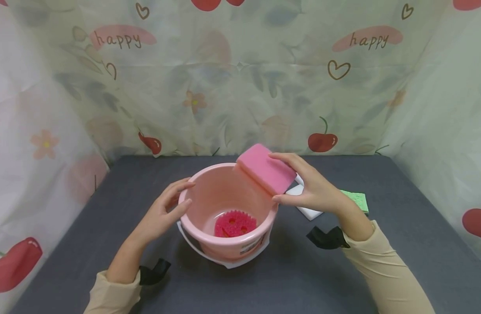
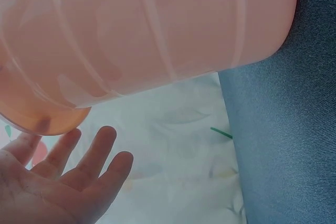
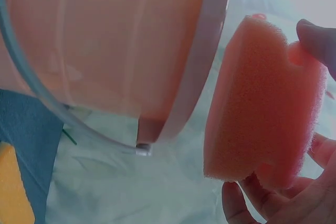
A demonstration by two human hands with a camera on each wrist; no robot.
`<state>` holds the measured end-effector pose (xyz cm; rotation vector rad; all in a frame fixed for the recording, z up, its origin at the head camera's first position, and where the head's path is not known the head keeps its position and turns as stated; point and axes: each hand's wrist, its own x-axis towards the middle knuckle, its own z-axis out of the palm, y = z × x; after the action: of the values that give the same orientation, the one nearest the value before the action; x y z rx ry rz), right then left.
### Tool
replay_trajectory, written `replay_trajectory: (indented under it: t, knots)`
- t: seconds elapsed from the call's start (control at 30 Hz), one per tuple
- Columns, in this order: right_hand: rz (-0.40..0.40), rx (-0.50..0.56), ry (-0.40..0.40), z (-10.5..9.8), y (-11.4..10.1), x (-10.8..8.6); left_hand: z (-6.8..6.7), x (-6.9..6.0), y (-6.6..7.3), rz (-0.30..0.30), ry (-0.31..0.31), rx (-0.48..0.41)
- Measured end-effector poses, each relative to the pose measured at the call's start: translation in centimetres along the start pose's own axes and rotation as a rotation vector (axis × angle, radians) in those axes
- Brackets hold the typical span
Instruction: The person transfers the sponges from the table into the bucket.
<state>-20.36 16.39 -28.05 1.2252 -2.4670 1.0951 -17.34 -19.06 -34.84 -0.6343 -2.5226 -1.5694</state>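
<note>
A pink bucket (image 1: 225, 242) stands on the dark table, its white handle (image 1: 203, 255) hanging down at the front. Inside, on the bottom, lies a round bright-pink smiley sponge (image 1: 235, 223). My left hand (image 1: 160, 216) is at the bucket's left rim, with fingers relaxed and spread; the left wrist view shows its fingertips (image 2: 107, 135) close to the rim. Above the right side of the rim, my right hand (image 1: 313, 187) pinches a thick pink sponge (image 1: 267, 169) between thumb and fingers. In the right wrist view that sponge (image 3: 257, 103) is apart from the bucket's wall.
Behind my right hand lie a white sponge (image 1: 310, 213) and a green sponge (image 1: 356, 200), both partly hidden. The right wrist view shows part of a yellow sponge (image 3: 14, 187) on the table. Patterned cloth (image 1: 240, 87) hangs around the back and sides of the table.
</note>
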Motion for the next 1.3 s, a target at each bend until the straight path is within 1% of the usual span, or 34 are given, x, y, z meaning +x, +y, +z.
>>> replay_trajectory:
  t: [0.23,0.57,0.93,1.3]
  knots:
    - [0.025,0.000,-0.030,0.7,0.0,0.3,0.0,0.0,-0.1,-0.001,-0.001,-0.003]
    - [0.044,0.080,-0.071,1.5,-0.4,0.7,0.1,0.0,-0.1,-0.005,-0.004,-0.006]
    - [0.043,0.101,-0.094,2.1,-1.0,1.2,0.0,0.0,0.0,-0.011,-0.003,0.005]
    - [0.032,0.145,-0.147,3.2,-1.0,1.8,0.0,-0.1,-0.2,-0.002,-0.001,0.010]
